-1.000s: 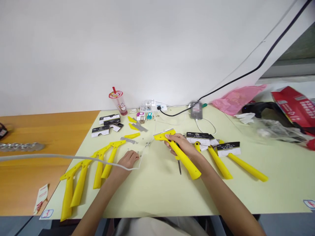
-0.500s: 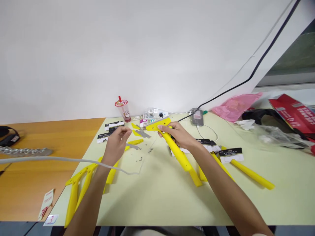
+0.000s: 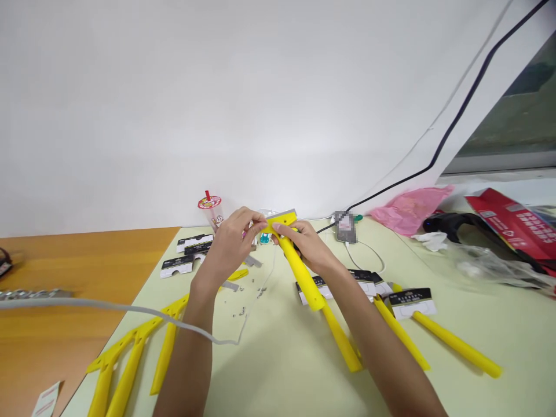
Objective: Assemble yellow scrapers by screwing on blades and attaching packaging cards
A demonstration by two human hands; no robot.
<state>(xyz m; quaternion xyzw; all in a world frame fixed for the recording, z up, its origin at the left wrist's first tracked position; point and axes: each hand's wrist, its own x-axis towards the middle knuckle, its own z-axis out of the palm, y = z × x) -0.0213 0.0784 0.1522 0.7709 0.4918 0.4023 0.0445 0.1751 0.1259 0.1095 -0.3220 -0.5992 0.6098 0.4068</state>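
Observation:
A yellow scraper [image 3: 302,275] with a grey blade along its head is raised over the table, its handle slanting down to the right. My right hand [image 3: 310,246] is closed around it just below the head, the thumb lying on the yellow plastic. At the left end of the head, the thumb and fingers of my left hand [image 3: 238,236] are pinched together; anything between them is too small to make out. Below the hands lie small screws [image 3: 260,292], a grey blade [image 3: 252,262] and a yellow plastic piece [image 3: 238,274].
Several yellow scraper bodies [image 3: 136,341] lie at the left, and other yellow handles [image 3: 456,344] at the right among black-and-white cards [image 3: 412,302]. A lidded cup [image 3: 211,208] stands at the back. A pale cable [image 3: 182,327] crosses in front of my left forearm.
My left hand has moved right, from apart to the left end of the scraper head. My right hand still grips the scraper. The whole view has shifted slightly.

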